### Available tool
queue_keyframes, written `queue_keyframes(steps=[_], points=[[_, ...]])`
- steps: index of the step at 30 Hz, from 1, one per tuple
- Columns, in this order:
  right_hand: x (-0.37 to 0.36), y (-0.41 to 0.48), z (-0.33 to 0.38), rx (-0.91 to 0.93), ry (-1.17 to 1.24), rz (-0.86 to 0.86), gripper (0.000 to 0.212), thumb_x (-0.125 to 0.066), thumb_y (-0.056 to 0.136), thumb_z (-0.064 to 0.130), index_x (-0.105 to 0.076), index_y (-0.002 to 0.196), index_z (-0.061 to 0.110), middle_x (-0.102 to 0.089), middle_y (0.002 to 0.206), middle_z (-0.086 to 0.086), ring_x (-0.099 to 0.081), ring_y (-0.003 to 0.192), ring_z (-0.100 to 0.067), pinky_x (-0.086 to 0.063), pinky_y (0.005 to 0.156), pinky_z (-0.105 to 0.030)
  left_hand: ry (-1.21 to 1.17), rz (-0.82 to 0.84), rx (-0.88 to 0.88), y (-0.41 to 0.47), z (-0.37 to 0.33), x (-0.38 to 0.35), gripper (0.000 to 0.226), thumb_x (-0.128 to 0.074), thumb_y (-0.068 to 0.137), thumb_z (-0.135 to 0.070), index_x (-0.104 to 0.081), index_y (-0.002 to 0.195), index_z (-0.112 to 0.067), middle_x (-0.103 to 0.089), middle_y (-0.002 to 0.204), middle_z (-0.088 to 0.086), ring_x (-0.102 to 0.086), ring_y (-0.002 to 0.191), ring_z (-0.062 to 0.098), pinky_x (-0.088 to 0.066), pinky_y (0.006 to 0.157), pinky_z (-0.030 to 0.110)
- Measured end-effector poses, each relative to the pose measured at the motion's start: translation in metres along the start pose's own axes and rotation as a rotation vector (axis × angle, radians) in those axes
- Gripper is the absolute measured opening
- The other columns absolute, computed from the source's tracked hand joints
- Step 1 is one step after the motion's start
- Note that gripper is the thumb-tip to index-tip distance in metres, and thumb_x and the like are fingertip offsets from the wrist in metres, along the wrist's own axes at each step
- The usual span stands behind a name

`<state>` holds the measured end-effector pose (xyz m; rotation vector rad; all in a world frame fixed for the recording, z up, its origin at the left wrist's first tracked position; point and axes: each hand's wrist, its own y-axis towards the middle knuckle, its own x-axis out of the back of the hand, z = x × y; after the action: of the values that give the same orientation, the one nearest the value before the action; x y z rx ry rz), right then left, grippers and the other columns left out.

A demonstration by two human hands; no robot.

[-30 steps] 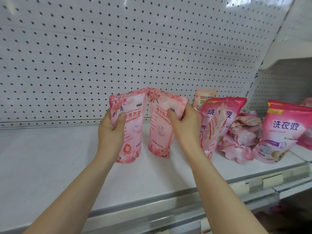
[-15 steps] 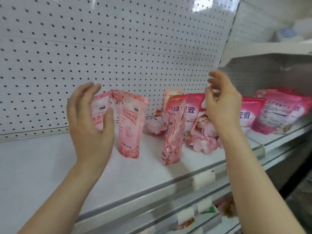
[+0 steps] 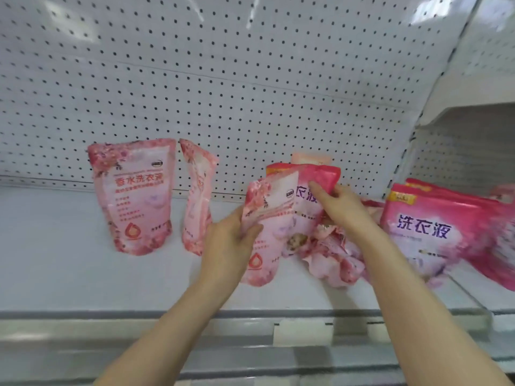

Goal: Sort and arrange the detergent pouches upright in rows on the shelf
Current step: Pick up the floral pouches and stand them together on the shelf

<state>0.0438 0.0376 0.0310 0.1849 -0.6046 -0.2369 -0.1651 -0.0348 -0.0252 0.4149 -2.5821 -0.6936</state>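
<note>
Pink pouches [image 3: 133,196] on white shelf [image 3: 69,274], pegboard [image 3: 250,79] behind

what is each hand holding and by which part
The left hand grips a pale pink pouch by its left edge, mid-height. The right hand pinches a darker pink pouch near its top.

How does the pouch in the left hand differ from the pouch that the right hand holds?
The pale pouch in the left hand is light pink with a flower print; the dark pouch in the right hand is stronger pink with a yellow patch on top. The pale pouch is in front, the dark pouch partly hidden behind it. Both are held roughly upright.
</note>
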Motion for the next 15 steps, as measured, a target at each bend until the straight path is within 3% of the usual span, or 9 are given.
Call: queue_keyframes(steps=[2,4,6,9,12,15], points=[[-0.010,0.003,-0.003,-0.004,0.064,0.029,0.055,-0.055,0.093,0.055,-0.065,0.105,0.002,-0.071,0.103,-0.019,-0.068,0.095,-0.037,-0.054,0.089,-0.056,0.035,-0.095,0.014,-0.007,0.002,0.007,0.009,-0.071,0.087,-0.016,-0.065,0.087,-0.024,-0.061,0.059,-0.022,-0.061,0.060,0.000,-0.045,0.055,0.016],[-0.021,0.003,-0.003,0.023,0.112,0.039,0.054,-0.053,0.094,0.054,-0.065,0.102,0.002,-0.071,0.102,-0.020,-0.068,0.092,-0.036,-0.054,0.087,-0.056,0.102,-0.183,0.012,-0.014,0.006,0.018,0.009,-0.069,0.088,-0.018,-0.071,0.097,-0.016,-0.069,0.073,-0.014,-0.067,0.069,0.014,-0.050,0.061,0.028],[-0.033,-0.002,0.002,0.065,0.137,0.049,0.056,-0.053,0.095,0.054,-0.065,0.100,-0.001,-0.070,0.099,-0.024,-0.068,0.088,-0.036,-0.055,0.082,-0.051,0.147,-0.255,0.017,-0.021,0.012,0.031,0.015,-0.068,0.089,-0.020,-0.072,0.103,-0.014,-0.072,0.077,-0.011,-0.069,0.073,0.017,-0.054,0.065,0.034],[-0.051,-0.007,0.009,0.099,0.231,0.121,0.058,-0.051,0.095,0.054,-0.062,0.102,-0.003,-0.070,0.100,-0.027,-0.070,0.083,-0.040,-0.059,0.076,-0.049,0.219,-0.330,0.049,-0.025,0.019,0.045,0.012,-0.067,0.090,-0.022,-0.070,0.095,-0.011,-0.068,0.073,-0.012,-0.069,0.071,0.020,-0.056,0.065,0.037],[-0.064,-0.001,0.012,0.106,0.249,0.250,0.055,-0.049,0.095,0.056,-0.066,0.105,0.004,-0.073,0.104,-0.017,-0.070,0.094,-0.036,-0.056,0.086,-0.055,0.298,-0.370,0.047,-0.022,0.023,0.050,0.019,-0.067,0.090,-0.023,-0.057,0.074,-0.019,-0.056,0.059,-0.020,-0.061,0.058,0.014,-0.049,0.055,0.030],[-0.060,0.007,0.003,-0.031,0.571,0.521,0.060,-0.047,0.089,0.064,-0.064,0.119,0.016,-0.075,0.109,-0.003,-0.072,0.102,-0.022,-0.059,0.087,-0.038,0.317,-0.386,0.046,-0.016,0.028,0.053,0.022,-0.067,0.090,-0.020,-0.055,0.072,-0.017,-0.051,0.056,-0.018,-0.054,0.053,0.020,-0.039,0.052,0.029]])
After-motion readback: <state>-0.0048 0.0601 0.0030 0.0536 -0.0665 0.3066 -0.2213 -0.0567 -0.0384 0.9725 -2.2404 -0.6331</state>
